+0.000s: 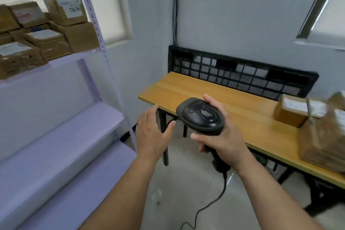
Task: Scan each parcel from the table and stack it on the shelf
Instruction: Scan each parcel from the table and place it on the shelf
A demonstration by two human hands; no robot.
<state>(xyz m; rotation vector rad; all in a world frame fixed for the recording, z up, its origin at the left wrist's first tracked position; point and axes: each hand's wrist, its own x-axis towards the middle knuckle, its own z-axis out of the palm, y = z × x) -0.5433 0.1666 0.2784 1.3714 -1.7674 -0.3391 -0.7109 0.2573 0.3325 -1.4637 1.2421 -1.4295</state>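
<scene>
A pale wall corner separates the lavender shelf point(61, 65), its top level packed with stacked parcels point(46, 29), from the wooden tabletop point(205, 91), whose left half lies bare. More parcels point(306, 117) crowd its right end. Over the floor gap, the right hand point(222, 136) grips a corded scanner point(201, 115); the left hand point(153, 132) hovers beside it, fingers spread, holding nothing.

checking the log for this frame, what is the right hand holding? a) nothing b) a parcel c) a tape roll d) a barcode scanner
d: the right hand grips the handle of the black corded scanner above the table edge, while the left hand is open and holds nothing and the parcels sit untouched on the table.
</scene>
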